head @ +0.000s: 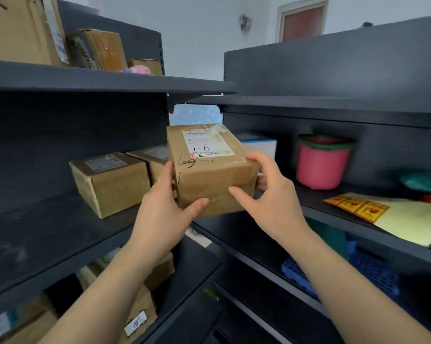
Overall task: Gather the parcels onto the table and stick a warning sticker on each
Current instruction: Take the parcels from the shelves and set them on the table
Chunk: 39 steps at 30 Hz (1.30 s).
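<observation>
- Dark shelving [85, 78] is filling the room; no bench is showing.
- The left hand [165, 207] and right hand [271, 194] are clasping a taped parcel [209, 175] at centre, one per side, probably to carry it steadily.
- More parcels [110, 180] are waiting at 9 o'clock, with warning stickers [355, 207] lying at 3 o'clock.

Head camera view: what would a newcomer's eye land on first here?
First the brown parcel at centre, gripped on either side by the left hand and the right hand. Next comes the pink bucket standing on the right shelf, with a strip of orange stickers lying further right on it.
</observation>
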Tool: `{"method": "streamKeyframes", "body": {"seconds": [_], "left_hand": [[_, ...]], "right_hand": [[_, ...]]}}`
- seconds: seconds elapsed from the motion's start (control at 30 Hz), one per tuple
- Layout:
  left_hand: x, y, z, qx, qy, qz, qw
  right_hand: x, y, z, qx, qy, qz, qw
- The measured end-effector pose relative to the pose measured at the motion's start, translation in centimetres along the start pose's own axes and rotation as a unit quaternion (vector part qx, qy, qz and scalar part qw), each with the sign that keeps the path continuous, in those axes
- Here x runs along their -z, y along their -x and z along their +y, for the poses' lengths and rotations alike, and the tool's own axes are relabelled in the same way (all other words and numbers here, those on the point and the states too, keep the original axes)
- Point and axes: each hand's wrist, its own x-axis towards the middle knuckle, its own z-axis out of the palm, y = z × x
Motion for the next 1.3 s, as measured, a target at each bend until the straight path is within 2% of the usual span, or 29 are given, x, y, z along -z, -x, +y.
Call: {"method": "streamKeyframes", "body": {"seconds": [0.33,0.63,0.83,1.0,1.17,1.3], "left_hand": [[-4.9,9.3,6.8,-0.04,0.116,-0.166,0.978],[-12.7,18.6,19.1,-0.087,0.207,-0.309,0.924],[-18.4,28.3,29.3,-0.115,0.247,-0.4,0.875],[-22.3,37.4,38.0,-0.14,0.295,-0.49,0.808],[-24.6,45.8,45.5,-0.193,0.294,-0.558,0.752],[-26.3,51.2,50.3,-0.231,0.312,-0.619,0.683]], "right_hand": [[11.4,14.7,-3.8,-0.127,0.127,0.065,0.982],[25.7,28.5,-7.1,-0.219,0.265,0.147,0.927],[36.6,39.6,-10.9,-0.294,0.354,0.181,0.869],[44.5,49.8,-15.1,-0.373,0.413,0.21,0.804],[50.2,58.0,-19.6,-0.435,0.465,0.236,0.734],[53.3,63.1,-23.1,-0.486,0.497,0.256,0.672]]}}
